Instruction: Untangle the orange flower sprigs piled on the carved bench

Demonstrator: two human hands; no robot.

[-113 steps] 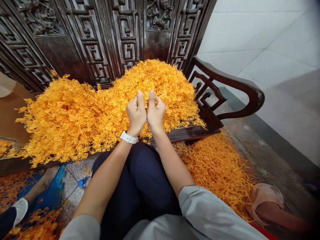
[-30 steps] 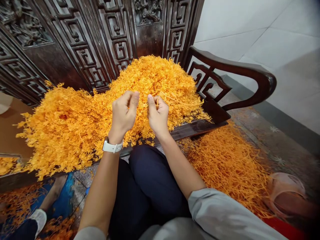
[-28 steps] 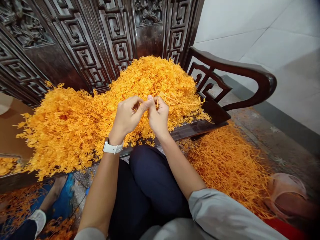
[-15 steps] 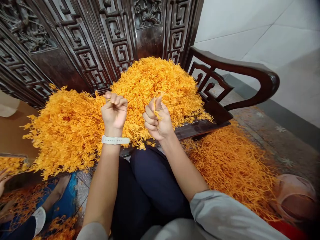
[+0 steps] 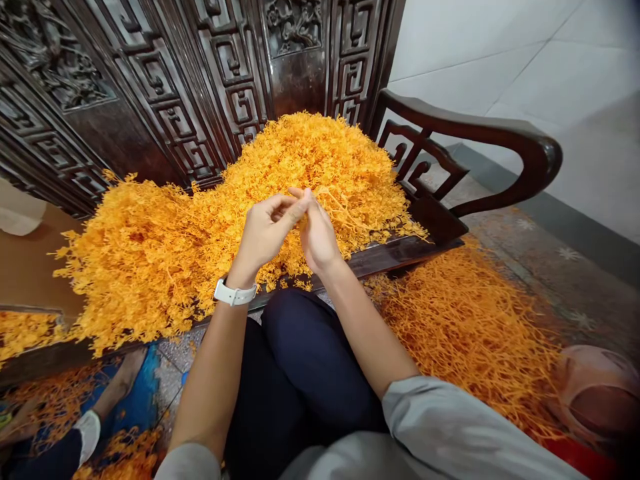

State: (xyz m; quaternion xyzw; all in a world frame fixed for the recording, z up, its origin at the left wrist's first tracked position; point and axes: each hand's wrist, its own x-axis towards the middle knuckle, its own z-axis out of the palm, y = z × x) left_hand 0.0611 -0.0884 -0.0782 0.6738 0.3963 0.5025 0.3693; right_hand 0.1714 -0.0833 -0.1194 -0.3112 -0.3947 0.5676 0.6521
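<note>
A big heap of orange plastic sprigs (image 5: 165, 247) covers the seat of a dark carved wooden bench (image 5: 400, 250). My left hand (image 5: 263, 233), with a white watch on the wrist, and my right hand (image 5: 316, 233) meet fingertip to fingertip above the heap's front. Both pinch the same thin orange sprig (image 5: 340, 207), whose strands trail off to the right. My fingers are curled together on it.
More orange strands (image 5: 465, 333) lie spread over the floor at the right. The bench's curved armrest (image 5: 480, 133) stands at the right. A pink slipper (image 5: 597, 393) lies at the far right. Another person's foot (image 5: 87, 427) shows at the lower left by a blue object.
Half a second ago my hands were apart in fists, each holding orange pieces. They have come back together, fingertips touching on a sprig over the heap.
</note>
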